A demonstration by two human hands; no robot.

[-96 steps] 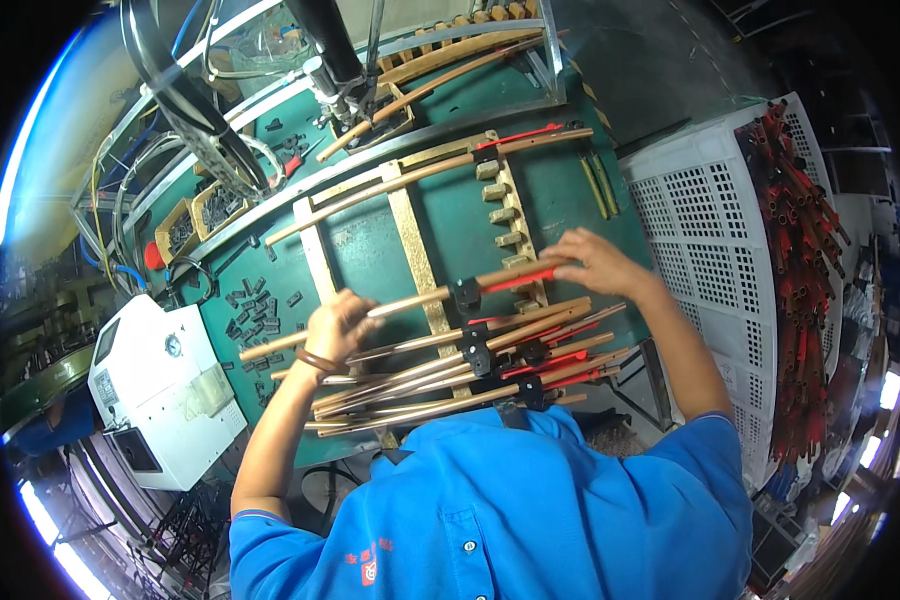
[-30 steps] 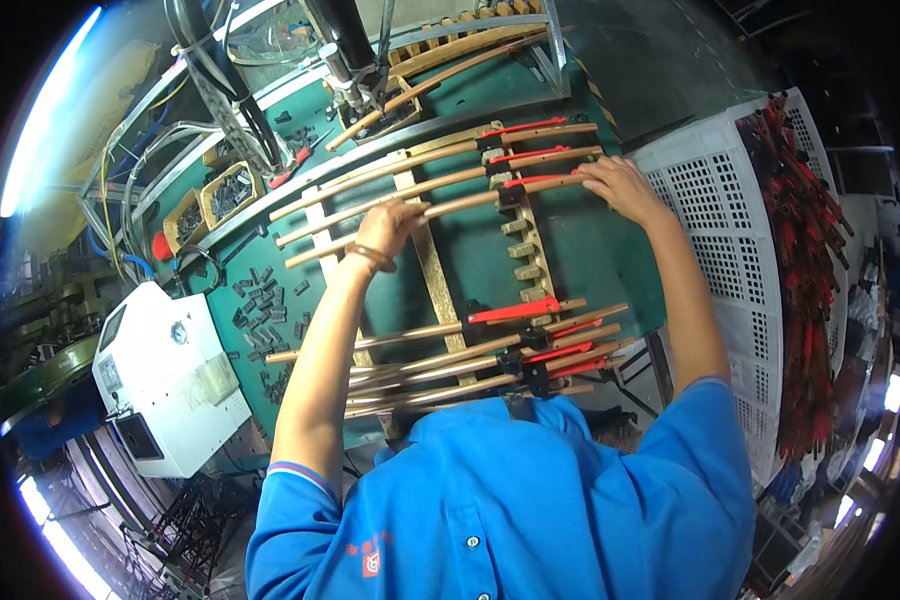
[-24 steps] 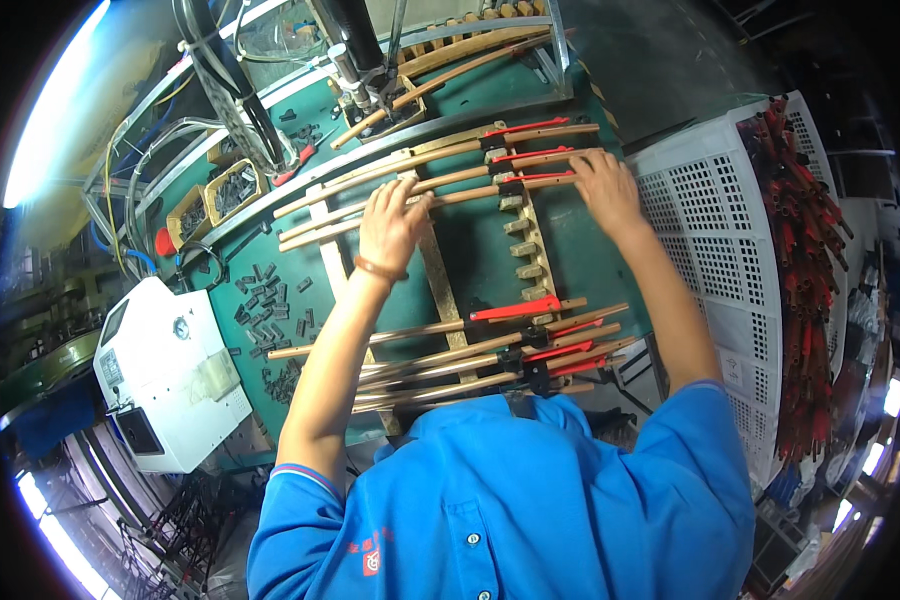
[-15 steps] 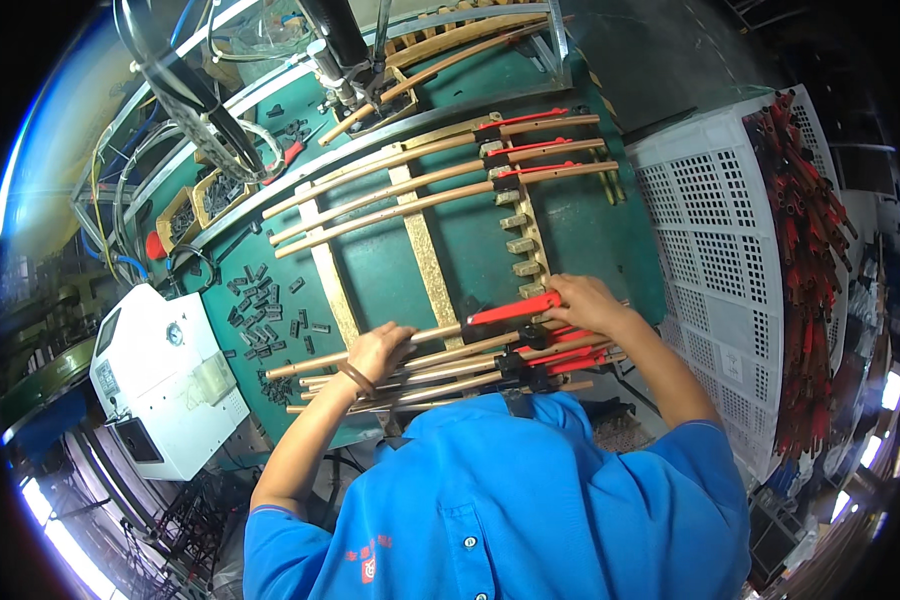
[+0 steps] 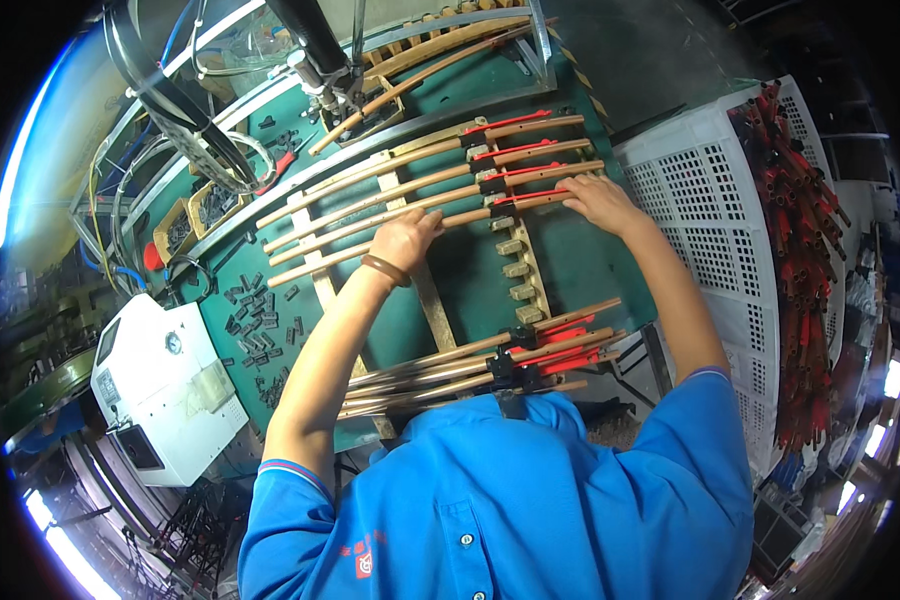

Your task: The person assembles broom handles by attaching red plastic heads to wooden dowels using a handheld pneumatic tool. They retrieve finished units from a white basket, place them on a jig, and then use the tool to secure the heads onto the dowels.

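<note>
My left hand (image 5: 408,240) is closed around a copper-coloured tube (image 5: 466,216) on its left half. My right hand (image 5: 595,200) grips the same tube near its right end, beside a black clip with a long red lever. This tube lies across a rack of wooden strips, at its notched strip (image 5: 526,285). Just beyond it, three similar tubes (image 5: 430,180) with black clips and red levers rest in a row on the rack. Close to my body lies a bundle of more tubes (image 5: 440,372) with black clips (image 5: 505,370) and red levers.
Loose black parts (image 5: 255,325) lie scattered on the green tabletop (image 5: 470,265) at left, near a white machine (image 5: 160,385). A metal fixture (image 5: 325,85) stands at the far side, by small boxes of parts (image 5: 210,205). At right, a white crate (image 5: 710,210) holds many red-and-copper tubes.
Both hands have moved away from my body, carrying the tube from above the near bundle to the rack beside the three others. My right hand has shifted from the red lever towards the tube's end.
</note>
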